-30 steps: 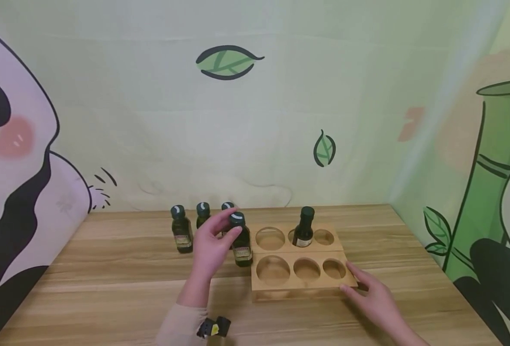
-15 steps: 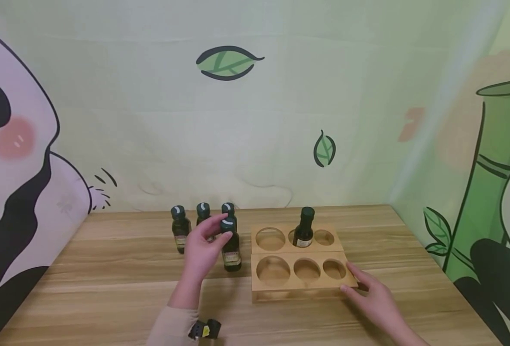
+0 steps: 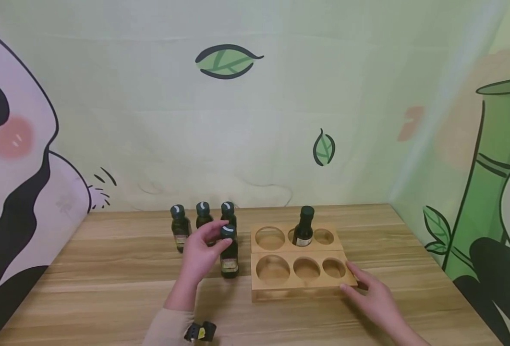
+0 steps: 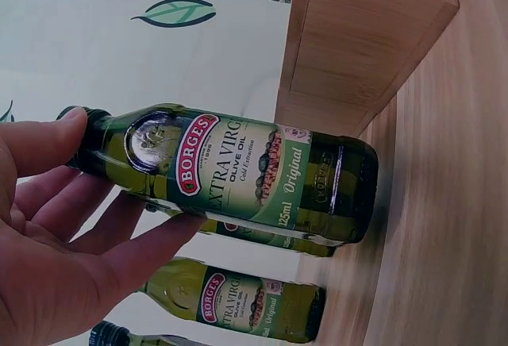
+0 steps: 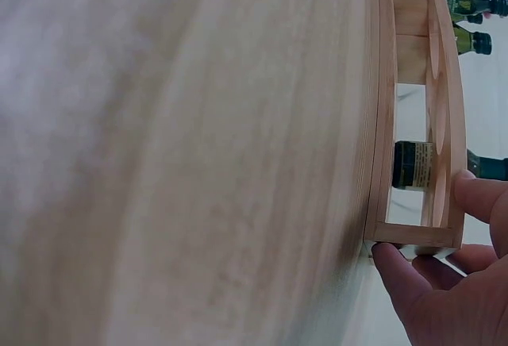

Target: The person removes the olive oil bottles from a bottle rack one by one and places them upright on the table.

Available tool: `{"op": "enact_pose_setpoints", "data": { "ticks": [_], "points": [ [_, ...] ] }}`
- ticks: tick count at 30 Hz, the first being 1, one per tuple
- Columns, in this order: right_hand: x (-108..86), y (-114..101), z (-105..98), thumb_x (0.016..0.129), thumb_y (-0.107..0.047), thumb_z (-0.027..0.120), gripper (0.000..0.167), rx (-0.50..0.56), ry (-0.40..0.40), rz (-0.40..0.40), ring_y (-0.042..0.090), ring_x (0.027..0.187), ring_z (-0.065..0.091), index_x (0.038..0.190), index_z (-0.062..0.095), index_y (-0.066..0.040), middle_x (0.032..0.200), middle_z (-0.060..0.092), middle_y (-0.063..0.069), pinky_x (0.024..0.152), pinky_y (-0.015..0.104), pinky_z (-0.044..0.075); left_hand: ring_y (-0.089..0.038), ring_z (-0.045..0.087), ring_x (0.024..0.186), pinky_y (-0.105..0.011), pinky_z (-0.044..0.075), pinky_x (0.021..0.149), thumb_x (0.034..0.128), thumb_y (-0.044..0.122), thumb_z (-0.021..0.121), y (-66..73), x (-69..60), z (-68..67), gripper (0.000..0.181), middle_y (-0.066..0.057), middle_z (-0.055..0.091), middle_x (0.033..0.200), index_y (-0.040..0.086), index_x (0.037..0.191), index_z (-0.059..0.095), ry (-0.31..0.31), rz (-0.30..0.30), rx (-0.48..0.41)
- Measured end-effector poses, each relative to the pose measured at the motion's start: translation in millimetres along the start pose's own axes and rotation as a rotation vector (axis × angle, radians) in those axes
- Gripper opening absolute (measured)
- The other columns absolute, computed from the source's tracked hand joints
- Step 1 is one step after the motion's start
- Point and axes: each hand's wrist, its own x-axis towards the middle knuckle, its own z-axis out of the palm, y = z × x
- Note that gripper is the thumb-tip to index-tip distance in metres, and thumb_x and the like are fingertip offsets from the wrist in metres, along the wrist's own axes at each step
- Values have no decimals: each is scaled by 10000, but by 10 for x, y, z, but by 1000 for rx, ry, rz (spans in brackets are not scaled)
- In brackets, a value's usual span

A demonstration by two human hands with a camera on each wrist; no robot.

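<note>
My left hand (image 3: 200,252) pinches a green-glass olive oil bottle (image 3: 229,259) by its dark cap, thumb against fingers. In the left wrist view the bottle's label (image 4: 238,163) faces the camera; whether its base touches the table I cannot tell. To its right lies a two-tier wooden rack (image 3: 297,282) with several round holes. One slimmer dark bottle (image 3: 305,228) stands in a middle hole of the back row. My right hand (image 3: 376,298) grips the rack's right front corner; in the right wrist view the thumb (image 5: 476,195) lies on the top panel.
Three more olive oil bottles stand behind and left of the held one: a left bottle (image 3: 180,230), a middle bottle (image 3: 204,216) partly hidden by the left hand, and a right bottle (image 3: 229,211). The wood-grain table (image 3: 108,288) ends at a printed backdrop (image 3: 151,120).
My left hand has moved the olive oil bottle left and toward me, away from the rack's left edge. The right hand and rack have stayed in place.
</note>
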Motion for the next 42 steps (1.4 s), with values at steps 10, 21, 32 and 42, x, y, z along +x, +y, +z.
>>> {"op": "enact_pose_setpoints", "data": {
  "ticks": [10, 21, 32, 42],
  "points": [
    [1, 9, 4, 892, -287, 756, 654, 5, 0, 8, 394, 1089, 634, 1430, 500, -18, 1395, 494, 293, 964, 516, 485, -277, 671, 1044, -494, 495, 941, 808, 12, 796, -44, -22, -31, 380, -132, 726, 1087, 64, 1173, 703, -9, -21, -5],
    [-5, 2, 10, 891, -260, 758, 636, 9, 18, -20, 400, 1091, 634, 1419, 508, -8, 1385, 507, 283, 953, 506, 492, -284, 644, 1098, -526, 447, 993, 831, 36, 785, -88, -33, -65, 377, -118, 716, 1130, 98, 1193, 699, -29, -56, -19],
    [8, 19, 10, 893, -271, 755, 650, 8, 9, -2, 406, 1114, 621, 1429, 495, -12, 1400, 493, 276, 970, 508, 481, -283, 632, 1102, -519, 467, 973, 839, 49, 781, -110, -57, -66, 389, -100, 709, 1147, 95, 1212, 685, -57, -54, -22],
    [26, 6, 16, 897, -303, 748, 677, -7, -19, 27, 417, 1112, 618, 1440, 475, -4, 1417, 461, 295, 978, 533, 469, -278, 629, 1114, -514, 476, 975, 845, 63, 783, -147, -74, -80, 424, -102, 692, 1184, 106, 1251, 669, -66, -55, -41]
  ]
}}
